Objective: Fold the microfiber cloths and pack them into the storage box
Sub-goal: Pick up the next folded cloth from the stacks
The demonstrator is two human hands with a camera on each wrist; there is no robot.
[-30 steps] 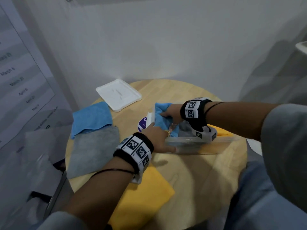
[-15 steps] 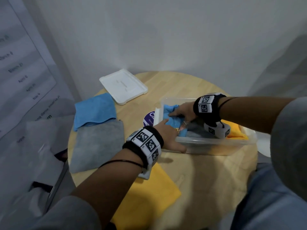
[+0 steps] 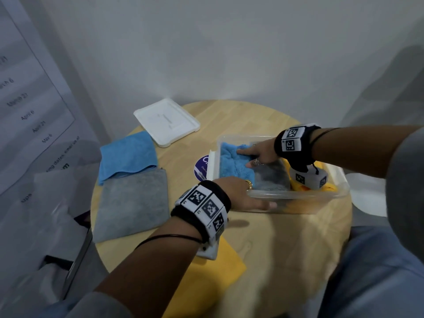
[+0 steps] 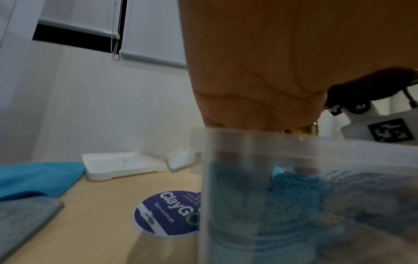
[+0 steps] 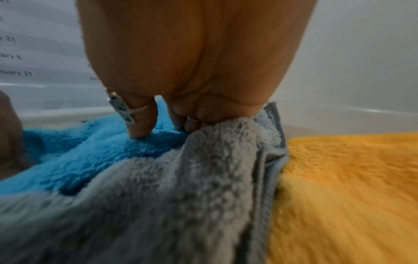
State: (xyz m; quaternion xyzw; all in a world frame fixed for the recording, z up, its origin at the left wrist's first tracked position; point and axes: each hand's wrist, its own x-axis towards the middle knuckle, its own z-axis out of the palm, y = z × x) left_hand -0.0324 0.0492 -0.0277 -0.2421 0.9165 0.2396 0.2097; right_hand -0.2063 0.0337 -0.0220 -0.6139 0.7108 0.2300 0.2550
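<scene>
Right hand (image 3: 259, 153) reaches into the clear storage box (image 3: 298, 197) on the desk (image 3: 286, 237), fingers extended, pressing the blue cloth (image 3: 234, 164) at the box's left end. Left hand (image 3: 238, 191) grips the near wall, thumb outside, fingers over the rim. Beside the rumpled blue cloth lie gray (image 3: 273, 177) and yellow (image 3: 330, 187) cloths.
</scene>
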